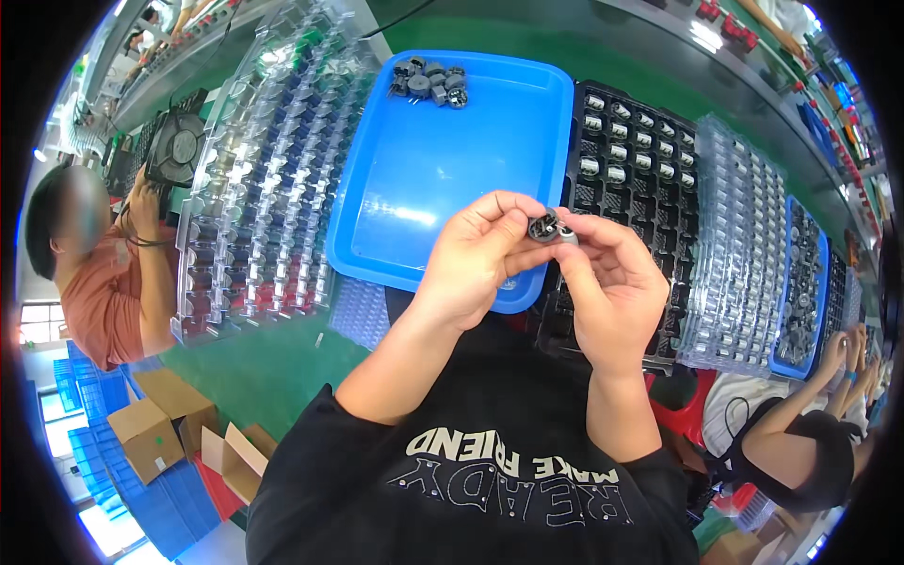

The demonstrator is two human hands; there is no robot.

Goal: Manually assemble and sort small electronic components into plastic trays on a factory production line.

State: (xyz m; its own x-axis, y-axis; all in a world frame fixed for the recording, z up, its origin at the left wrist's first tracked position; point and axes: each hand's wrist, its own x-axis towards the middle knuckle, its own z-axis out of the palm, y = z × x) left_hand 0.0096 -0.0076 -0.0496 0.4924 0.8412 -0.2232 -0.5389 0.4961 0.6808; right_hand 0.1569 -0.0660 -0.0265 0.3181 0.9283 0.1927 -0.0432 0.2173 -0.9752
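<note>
My left hand [478, 252] is closed, with a small dark grey round plastic part [542, 226] pinched between thumb and fingers. My right hand [617, 287] meets it from the other side, its thumb and fingertips closed on a small silvery cylinder [568, 236]. The two pieces touch or nearly touch; the fingers hide the exact contact. Both hands are above the lower right edge of a blue tray [405, 179]. A cluster of similar grey round parts [428, 85] lies in that tray's far left corner.
Right of the blue tray, a black compartment tray [640, 202] holds rows of silvery cylinders. Clear moulded trays [268, 179] are stacked to the left, more [739, 254] to the right. Another blue tray [800, 282] holds grey parts. Co-workers sit on both sides; cardboard boxes [155, 428] stand lower left.
</note>
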